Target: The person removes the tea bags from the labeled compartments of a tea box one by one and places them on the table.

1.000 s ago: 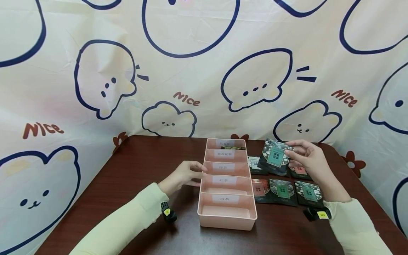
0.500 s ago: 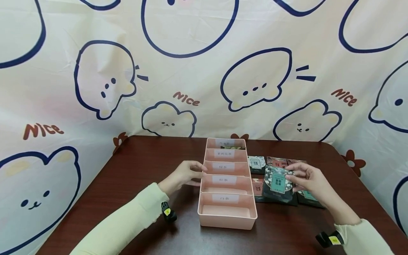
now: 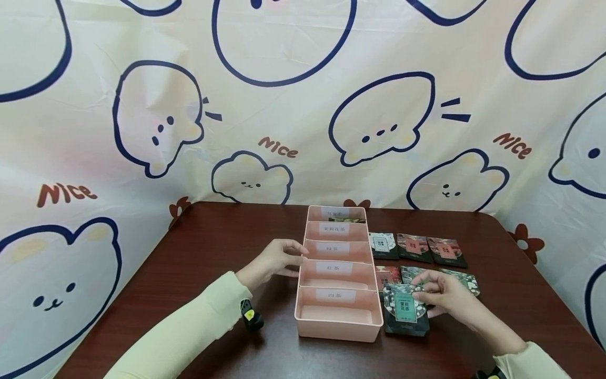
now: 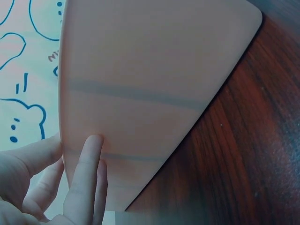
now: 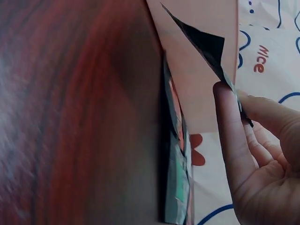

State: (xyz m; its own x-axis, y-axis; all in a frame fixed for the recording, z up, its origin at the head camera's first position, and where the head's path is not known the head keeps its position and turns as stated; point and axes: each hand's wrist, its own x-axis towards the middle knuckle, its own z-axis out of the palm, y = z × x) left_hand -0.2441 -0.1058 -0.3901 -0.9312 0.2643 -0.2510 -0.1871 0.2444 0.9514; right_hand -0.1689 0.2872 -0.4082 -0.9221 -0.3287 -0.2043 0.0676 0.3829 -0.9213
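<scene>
A long pink divided box (image 3: 338, 330) with labelled compartments stands on the table. My left hand (image 3: 273, 261) is at its left side, pinching the rim; in the left wrist view, fingers (image 4: 85, 180) lie along the outer wall while others reach over the edge. My right hand (image 3: 447, 297) pinches a dark green tea packet (image 3: 406, 310) by its upper right edge, in front of the packet rows beside the box. In the right wrist view that packet (image 5: 206, 47) shows nearly edge-on, between thumb and fingers.
Right of the box, tea packets lie in two rows: a white-labelled packet (image 3: 382, 245) and red ones (image 3: 446, 251) behind, with front packets (image 3: 387, 275) partly covered by my right hand and its packet. Another packet (image 3: 347, 220) sits in the box's farthest compartment. A patterned cloth (image 3: 312, 116) hangs behind the table.
My right hand has brought the tea packet from over the back row toward the table's front, beside the box's near end. My left hand has stayed at the box.
</scene>
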